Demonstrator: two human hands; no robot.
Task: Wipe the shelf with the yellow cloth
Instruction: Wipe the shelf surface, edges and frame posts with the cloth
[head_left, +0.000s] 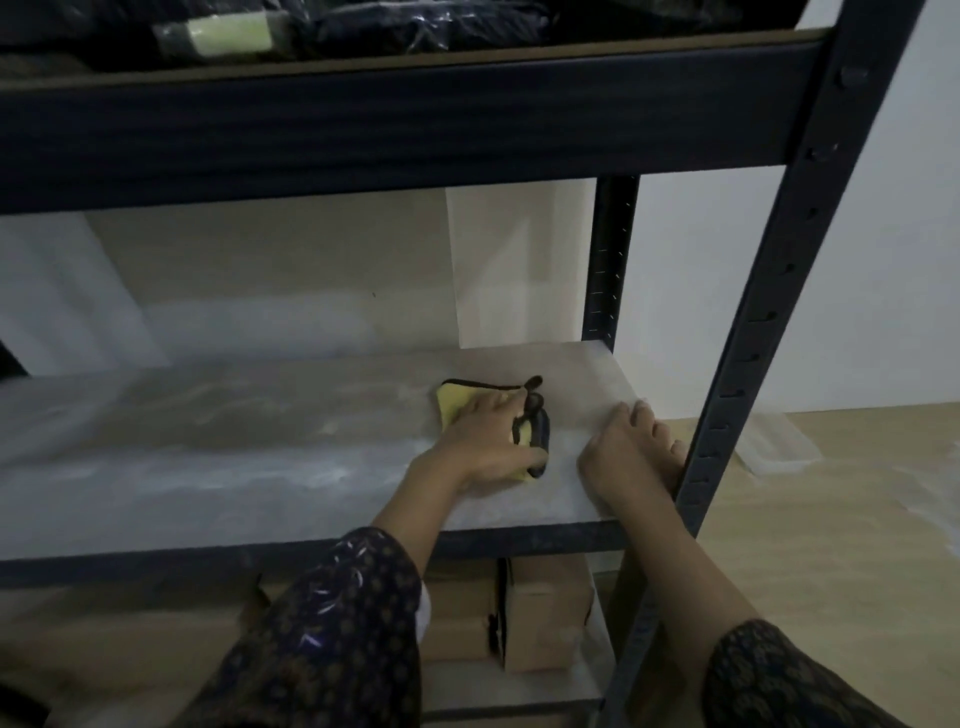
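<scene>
The yellow cloth (451, 404) is pressed to the right end of the shelf (218, 467) by the left hand (488, 441), fingers laid straight across it. The right hand (628, 452) is rested nearby, fingers slightly spread. Dusty streaks are seen leftward; wiping is judged unfinished.

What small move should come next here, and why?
Probably slide the left hand, pressing the yellow black-edged cloth, leftward along the pale shelf board: the cloth lies near the right end, whitish dusty streaks show to its left, and the right hand rests flat on the board, bracing.
</scene>
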